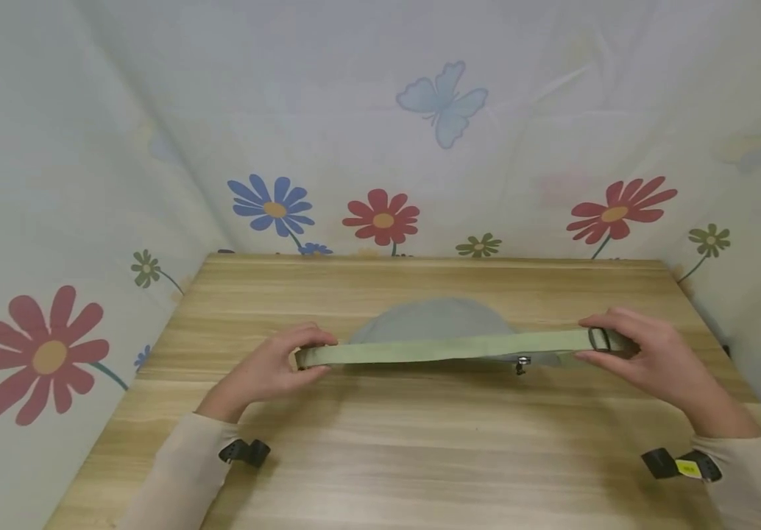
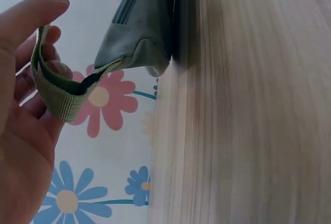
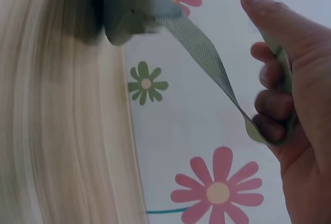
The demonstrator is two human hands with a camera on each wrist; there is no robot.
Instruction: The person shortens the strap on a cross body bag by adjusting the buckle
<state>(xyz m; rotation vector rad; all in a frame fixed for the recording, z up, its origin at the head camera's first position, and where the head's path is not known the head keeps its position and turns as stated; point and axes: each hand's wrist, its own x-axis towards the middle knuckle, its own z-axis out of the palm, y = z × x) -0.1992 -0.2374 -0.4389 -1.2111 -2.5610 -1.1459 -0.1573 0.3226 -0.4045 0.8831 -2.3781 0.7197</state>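
Observation:
A grey-green waist bag [image 1: 433, 316] with a rounded top rests on the wooden table in the head view. Its pale green webbing strap [image 1: 447, 349] stretches across in front of it. At the strap's left end, my left hand [image 1: 271, 369] pinches the webbing between thumb and fingers; a fold of it loops round the fingers in the left wrist view, near the bag's zipper [image 2: 128, 1]. My right hand [image 1: 652, 357] grips the other end by a dark buckle [image 1: 599, 338]. In the right wrist view the strap [image 3: 204, 58] runs from the blurred bag into curled fingers. A metal zipper pull [image 1: 522, 364] hangs below the strap.
The wooden table [image 1: 420, 456] reaches back to a pale curtain [image 1: 327, 88] printed with flowers and a butterfly. This cloth also rises along the left and right sides. Both wrists carry small black camera mounts [image 1: 248, 452].

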